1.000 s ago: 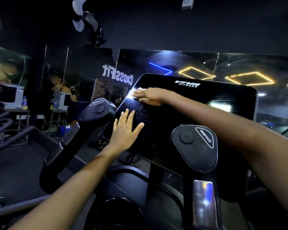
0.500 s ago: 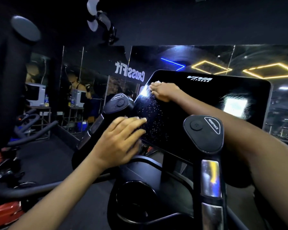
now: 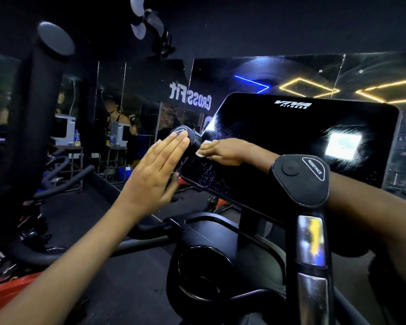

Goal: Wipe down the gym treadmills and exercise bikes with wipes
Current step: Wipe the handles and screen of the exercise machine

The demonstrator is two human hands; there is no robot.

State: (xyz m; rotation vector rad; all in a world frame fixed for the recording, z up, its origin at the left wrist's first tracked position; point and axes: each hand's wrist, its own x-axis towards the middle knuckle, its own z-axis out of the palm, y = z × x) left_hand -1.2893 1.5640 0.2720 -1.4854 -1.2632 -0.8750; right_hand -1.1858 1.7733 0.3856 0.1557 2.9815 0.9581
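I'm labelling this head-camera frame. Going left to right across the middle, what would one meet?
Black padded post → left hand → wipe → right hand → right resistance handle → bright reflection on the console screen.

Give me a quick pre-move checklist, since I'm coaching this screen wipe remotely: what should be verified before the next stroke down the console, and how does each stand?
1. Wipe in hand: ok, the right hand grips the white wipe.
2. Wipe touching the console screen: ok, it lies against the left edge.
3. Dirt left to clear: not ok, white specks dot the glass below the wipe.
4. Left hand out of the stroke path: ok, its fingers lie flat on the left resistance handle, off the screen.
5. Wipe still moist: cannot tell.
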